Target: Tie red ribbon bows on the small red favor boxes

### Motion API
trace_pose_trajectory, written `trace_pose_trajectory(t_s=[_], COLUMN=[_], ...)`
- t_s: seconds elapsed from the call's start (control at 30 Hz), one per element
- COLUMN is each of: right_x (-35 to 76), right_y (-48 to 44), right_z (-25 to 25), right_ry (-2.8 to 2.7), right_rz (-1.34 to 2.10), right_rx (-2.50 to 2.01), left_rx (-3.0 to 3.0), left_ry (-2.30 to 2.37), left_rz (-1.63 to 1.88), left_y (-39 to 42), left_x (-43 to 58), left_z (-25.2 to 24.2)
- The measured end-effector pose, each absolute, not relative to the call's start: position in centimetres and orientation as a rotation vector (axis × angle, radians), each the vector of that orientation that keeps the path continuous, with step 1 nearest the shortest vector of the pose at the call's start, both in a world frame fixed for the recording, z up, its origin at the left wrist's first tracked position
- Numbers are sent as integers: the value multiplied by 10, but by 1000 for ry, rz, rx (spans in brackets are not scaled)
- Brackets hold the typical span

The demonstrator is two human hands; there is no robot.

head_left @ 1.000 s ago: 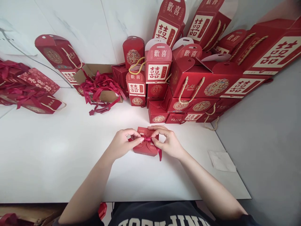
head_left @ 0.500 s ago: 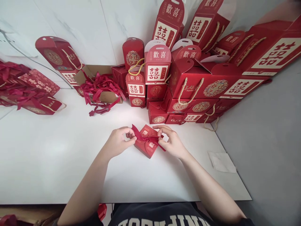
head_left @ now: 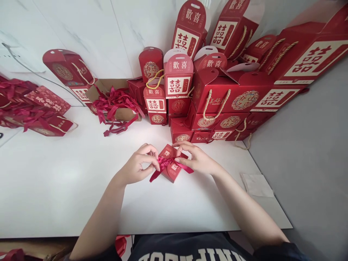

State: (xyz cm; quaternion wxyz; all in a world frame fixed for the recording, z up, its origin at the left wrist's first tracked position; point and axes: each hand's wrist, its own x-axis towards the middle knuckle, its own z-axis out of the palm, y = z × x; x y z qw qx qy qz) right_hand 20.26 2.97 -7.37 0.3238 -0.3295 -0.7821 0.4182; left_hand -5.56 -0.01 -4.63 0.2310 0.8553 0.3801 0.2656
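Note:
A small red gift box (head_left: 172, 175) with pale printed characters sits at an angle on the white table. Across its top runs a dark red satin ribbon (head_left: 186, 168), gathered at the middle, with one tail hanging off each side. My left hand (head_left: 141, 163) is at the box's left side, thumb and fingertips closed on the ribbon near its left loop. From the right, my right hand (head_left: 198, 158) reaches over the box and pinches the ribbon close to the centre. Its fingers cover part of the box's upper right corner.
A cardboard box (head_left: 122, 113) piled with loose red ribbons stands behind to the left. Stacked red gift boxes (head_left: 217, 119) with rope handles line the back right. Ribbon-tied boxes (head_left: 46, 125) lie at far left. A folded white tissue (head_left: 257, 185) rests near the right edge.
My right hand has moved left, from the ribbon's right end to near its centre. The left ribbon tail, which pointed up, now hangs down beside the box.

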Motion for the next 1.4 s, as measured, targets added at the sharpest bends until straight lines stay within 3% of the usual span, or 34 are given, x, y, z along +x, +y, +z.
trace_pose_trajectory(t_s=[0.2, 0.63, 1.07, 1.4], right_x=[202, 208, 210, 211], right_y=[32, 39, 39, 41], right_z=[-67, -63, -53, -52], right_ry=[-2110, -2251, -2321, -2413], right_rz=[1054, 955, 948, 864], right_rx=[-788, -777, -677, -757], left_rx=[2520, 2900, 2643, 2857], left_ry=[1085, 1229, 1046, 1191], left_rz=[873, 775, 931, 774], left_y=[6, 5, 2, 8], left_x=[-63, -57, -57, -59], left_z=[-55, -62, -58, -61])
